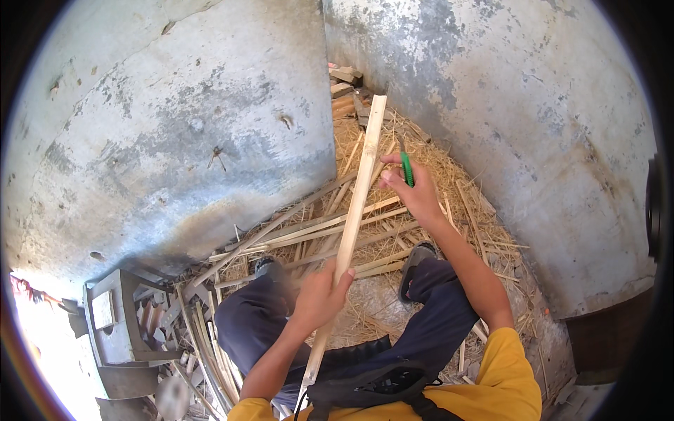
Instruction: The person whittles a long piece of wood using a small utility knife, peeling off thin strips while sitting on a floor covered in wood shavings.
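A long pale split bamboo strip (357, 205) slants from my lap up and away, its far end higher in the view. My left hand (319, 298) is wrapped round its lower part, the thumb lying along the right side. Right of the strip's upper part, my right hand (419, 196) holds a green-handled knife (407, 170) upright, with the narrow blade pointing away from me. The fingertips of that hand are close beside the strip; whether they touch it I cannot tell.
Several bamboo strips (309, 241) lie across the floor beyond my feet, over straw-like shavings (446, 179). More strips (210, 344) are bundled at my left by a grey box-like frame (126, 319). Worn plaster walls (232, 105) meet ahead, with wood pieces (344, 77) at the corner.
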Available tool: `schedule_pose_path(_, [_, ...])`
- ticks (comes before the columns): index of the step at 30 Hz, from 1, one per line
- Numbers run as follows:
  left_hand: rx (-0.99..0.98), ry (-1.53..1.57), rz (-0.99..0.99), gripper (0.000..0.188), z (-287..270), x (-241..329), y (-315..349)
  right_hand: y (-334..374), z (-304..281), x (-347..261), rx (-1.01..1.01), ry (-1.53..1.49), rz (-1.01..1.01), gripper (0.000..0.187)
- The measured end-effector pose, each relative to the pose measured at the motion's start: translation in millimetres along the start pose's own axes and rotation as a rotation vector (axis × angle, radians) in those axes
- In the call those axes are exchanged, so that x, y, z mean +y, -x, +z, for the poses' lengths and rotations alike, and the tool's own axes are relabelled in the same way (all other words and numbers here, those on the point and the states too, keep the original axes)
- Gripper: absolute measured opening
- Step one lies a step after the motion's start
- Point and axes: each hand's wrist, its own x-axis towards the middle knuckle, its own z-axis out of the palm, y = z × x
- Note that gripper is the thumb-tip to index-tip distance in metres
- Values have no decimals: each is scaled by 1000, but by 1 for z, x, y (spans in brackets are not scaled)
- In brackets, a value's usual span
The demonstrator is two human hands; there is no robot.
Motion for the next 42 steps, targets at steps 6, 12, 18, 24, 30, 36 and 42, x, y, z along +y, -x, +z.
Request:
schedule_pose_path(6, [15,254,-129,25,-8,1,-2,28,10,4,-216,348,-256,36])
schedule_pose_path(12, [65,209,-101,25,-10,-2,-5,55,40,3,-274,532,-532,34])
schedule_pose_path(18, [144,48,-8,25,-8,1,-5,60,51,7,-270,531,-538,33])
schedule_pose_path(24, [224,-20,64,27,-8,1,-5,62,54,2,-272,537,-515,31])
schedule_pose_path(30, [168,-6,9,29,-7,-1,-3,51,48,6,-181,478,-507,32])
schedule_pose_path(36, [164,-22,66,32,-1,-4,0,30,28,4,-96,523,-467,30])
schedule_pose_path(42, [148,-22,42,33,-3,5,2,12,17,3,-47,510,-468,31])
